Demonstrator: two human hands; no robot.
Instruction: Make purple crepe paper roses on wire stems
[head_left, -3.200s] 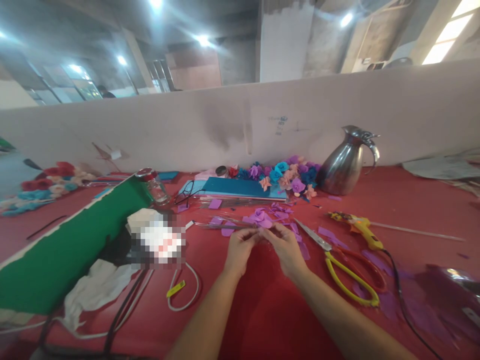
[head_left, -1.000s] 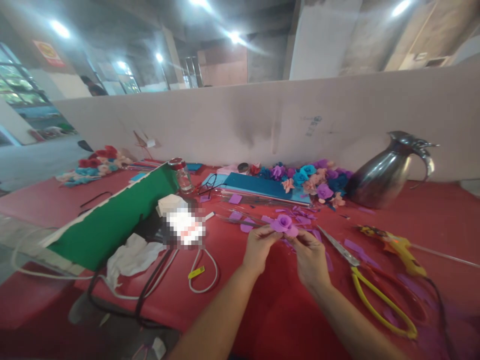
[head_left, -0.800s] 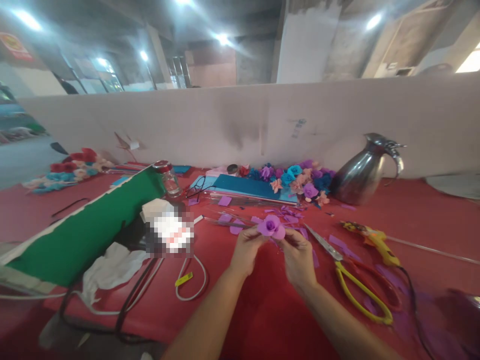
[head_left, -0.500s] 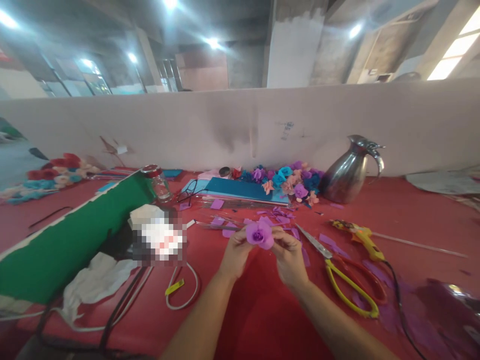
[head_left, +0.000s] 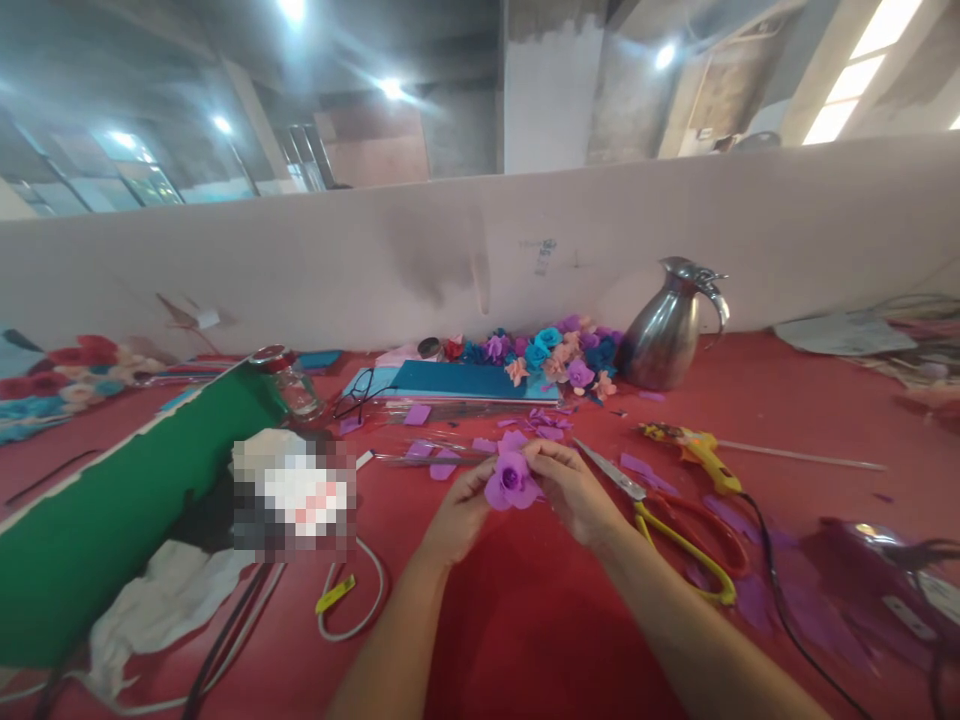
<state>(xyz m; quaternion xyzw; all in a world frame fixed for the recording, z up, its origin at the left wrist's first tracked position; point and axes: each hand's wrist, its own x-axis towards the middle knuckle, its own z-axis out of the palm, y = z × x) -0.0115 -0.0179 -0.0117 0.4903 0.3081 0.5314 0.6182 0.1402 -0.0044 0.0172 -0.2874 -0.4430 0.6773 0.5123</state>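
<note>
A purple paper rose [head_left: 512,480] faces me in the middle of the head view, held up over the red tabletop. My left hand [head_left: 459,518] is closed at its left side, with the fingertips partly hidden behind the petals. At the upper right edge of the bloom, the thumb and fingers of my right hand [head_left: 574,488] pinch an outer petal. Just right of that hand lie scissors [head_left: 637,495] with yellow and red handles, blades pointing up-left. Purple paper pieces [head_left: 444,462] and thin clear sticks are scattered behind the rose.
Right of the scissors lies a yellow glue gun [head_left: 701,455] with a black cord. A steel jug [head_left: 664,335] stands beside a heap of paper flowers [head_left: 551,355]. At left are a green board [head_left: 135,510], a glass jar [head_left: 296,390] and white cables [head_left: 352,625].
My view has swung slightly right. My right hand has shifted from beside the rose to its upper right petal, and the bloom has turned a little.
</note>
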